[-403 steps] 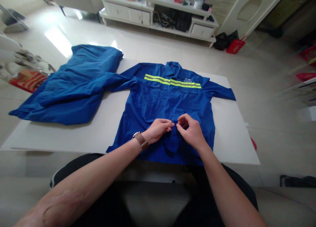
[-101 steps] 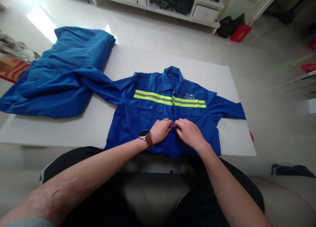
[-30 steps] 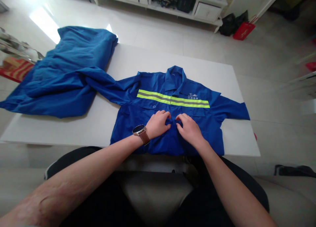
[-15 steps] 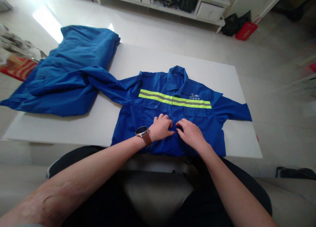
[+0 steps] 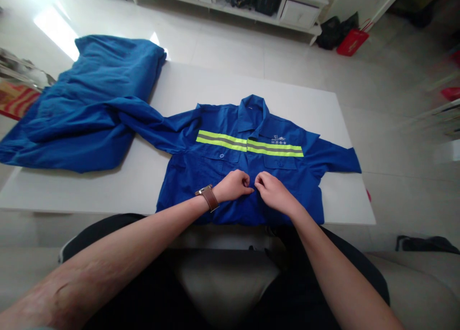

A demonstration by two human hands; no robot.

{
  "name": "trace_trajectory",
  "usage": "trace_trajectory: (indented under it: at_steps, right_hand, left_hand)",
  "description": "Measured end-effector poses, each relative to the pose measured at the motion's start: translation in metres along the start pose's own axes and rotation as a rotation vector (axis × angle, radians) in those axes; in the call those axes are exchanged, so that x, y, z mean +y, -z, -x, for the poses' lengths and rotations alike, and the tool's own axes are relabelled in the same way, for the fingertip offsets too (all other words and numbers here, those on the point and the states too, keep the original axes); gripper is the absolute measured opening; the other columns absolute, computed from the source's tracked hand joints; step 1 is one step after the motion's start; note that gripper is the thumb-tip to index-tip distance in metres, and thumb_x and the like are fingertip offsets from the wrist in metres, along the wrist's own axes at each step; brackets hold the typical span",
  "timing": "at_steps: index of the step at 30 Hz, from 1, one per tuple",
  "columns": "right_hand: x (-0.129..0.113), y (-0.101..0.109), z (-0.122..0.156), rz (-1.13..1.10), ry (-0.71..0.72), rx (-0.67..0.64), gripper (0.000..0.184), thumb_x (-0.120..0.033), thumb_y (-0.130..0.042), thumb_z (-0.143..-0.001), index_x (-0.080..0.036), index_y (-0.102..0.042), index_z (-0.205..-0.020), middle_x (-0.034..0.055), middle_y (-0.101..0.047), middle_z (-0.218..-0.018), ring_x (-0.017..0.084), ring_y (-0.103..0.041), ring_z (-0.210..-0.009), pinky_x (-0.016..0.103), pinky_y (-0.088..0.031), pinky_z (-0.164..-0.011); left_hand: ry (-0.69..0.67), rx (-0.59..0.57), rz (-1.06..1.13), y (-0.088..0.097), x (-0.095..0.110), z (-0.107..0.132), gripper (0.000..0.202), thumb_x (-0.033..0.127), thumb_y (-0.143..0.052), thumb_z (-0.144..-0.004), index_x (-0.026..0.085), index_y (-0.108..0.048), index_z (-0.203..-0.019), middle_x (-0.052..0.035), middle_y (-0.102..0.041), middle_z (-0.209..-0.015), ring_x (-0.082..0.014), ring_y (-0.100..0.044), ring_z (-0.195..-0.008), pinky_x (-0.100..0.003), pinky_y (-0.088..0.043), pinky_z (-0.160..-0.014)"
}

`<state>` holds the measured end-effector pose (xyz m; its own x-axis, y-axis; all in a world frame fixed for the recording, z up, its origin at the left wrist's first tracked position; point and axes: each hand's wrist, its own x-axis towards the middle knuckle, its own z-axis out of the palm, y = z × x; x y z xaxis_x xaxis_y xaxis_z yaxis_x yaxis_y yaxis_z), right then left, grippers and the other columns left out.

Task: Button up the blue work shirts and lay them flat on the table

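Observation:
A blue work shirt [image 5: 280, 186] with a yellow-green reflective band across the chest lies face up on the white table [image 5: 201, 88], collar away from me. My left hand [image 5: 233, 185], a brown-strapped watch on its wrist, and my right hand [image 5: 273, 192] meet at the shirt's front placket just below the chest pockets. Both pinch the fabric there with curled fingers. The shirt's left sleeve runs under a second blue garment [image 5: 82, 109].
The second blue garment is heaped over the table's far left corner and edge. A white low cabinet [image 5: 294, 11] stands at the back, with a red bag [image 5: 352, 41] and black bags beside it on the tiled floor. My lap is at the table's near edge.
Since half a second ago my fingers have curled tighter and pinch the placket; the hands stay at the same spot. Over the longer span they moved up the shirt front from near the hem.

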<state>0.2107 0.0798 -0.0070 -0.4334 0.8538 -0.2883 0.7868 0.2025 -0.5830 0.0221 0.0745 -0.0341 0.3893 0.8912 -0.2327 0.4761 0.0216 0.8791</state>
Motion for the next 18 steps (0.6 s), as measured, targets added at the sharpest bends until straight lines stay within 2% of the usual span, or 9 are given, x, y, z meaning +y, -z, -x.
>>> trace_trajectory:
  at_steps: [6, 9, 11, 14, 16, 18]
  right_hand:
    - [-0.003, 0.002, -0.004, -0.124, -0.088, -0.062, 0.017, -0.019, -0.046, -0.092, -0.022, -0.049, -0.075, 0.0002, -0.060, -0.079, 0.017, -0.054, -0.075, 0.028, -0.038, -0.067]
    - [-0.003, 0.000, -0.005, -0.037, -0.073, -0.032, 0.018, -0.022, -0.047, -0.094, -0.022, -0.051, -0.076, 0.0016, -0.061, -0.081, 0.017, -0.056, -0.077, 0.029, -0.038, -0.069]
    - [-0.004, -0.002, -0.005, 0.060, -0.040, 0.016, 0.016, -0.022, -0.050, -0.095, -0.022, -0.053, -0.079, 0.0034, -0.061, -0.086, 0.019, -0.057, -0.082, 0.030, -0.040, -0.072]
    - [-0.006, -0.001, -0.003, 0.161, 0.020, 0.104, 0.003, -0.019, -0.056, -0.092, -0.022, -0.057, -0.091, 0.0066, -0.062, -0.098, 0.023, -0.057, -0.094, 0.033, -0.044, -0.081]
    - [-0.010, 0.001, -0.003, 0.168, 0.076, 0.157, 0.010, -0.017, -0.057, -0.090, -0.022, -0.059, -0.099, 0.0085, -0.061, -0.106, 0.025, -0.057, -0.104, 0.036, -0.047, -0.089]
    - [-0.015, 0.002, -0.004, 0.152, 0.136, 0.179, 0.018, -0.018, -0.056, -0.091, -0.021, -0.062, -0.108, 0.0098, -0.061, -0.113, 0.026, -0.056, -0.111, 0.038, -0.047, -0.098]
  left_hand:
    - [-0.079, 0.026, 0.011, 0.002, 0.006, 0.002, 0.014, 0.014, -0.073, -0.071, 0.019, -0.061, -0.067, 0.0035, -0.059, -0.068, -0.0129, -0.052, -0.066, -0.026, -0.037, -0.063]
    - [-0.070, 0.043, -0.066, 0.002, 0.006, 0.004, 0.011, 0.016, -0.071, -0.073, 0.019, -0.062, -0.069, 0.0016, -0.060, -0.072, -0.0148, -0.054, -0.070, -0.027, -0.040, -0.067]
    - [-0.079, 0.040, -0.132, 0.003, 0.007, 0.005, 0.007, 0.017, -0.065, -0.080, 0.020, -0.065, -0.073, -0.0018, -0.063, -0.079, -0.0173, -0.058, -0.076, -0.029, -0.045, -0.074]
    - [-0.080, 0.053, -0.225, 0.007, 0.012, 0.008, 0.022, 0.016, -0.051, -0.088, 0.019, -0.072, -0.092, -0.0069, -0.069, -0.096, -0.0212, -0.063, -0.091, -0.032, -0.049, -0.087]
    - [-0.041, 0.098, -0.342, 0.011, 0.015, 0.011, 0.032, 0.019, -0.050, -0.090, 0.019, -0.070, -0.114, -0.0109, -0.069, -0.115, -0.0260, -0.062, -0.109, -0.039, -0.049, -0.097]
    - [0.027, 0.127, -0.500, 0.015, 0.014, 0.017, 0.046, 0.025, -0.054, -0.091, 0.019, -0.060, -0.136, -0.0165, -0.059, -0.142, -0.0339, -0.050, -0.134, -0.052, -0.045, -0.108]
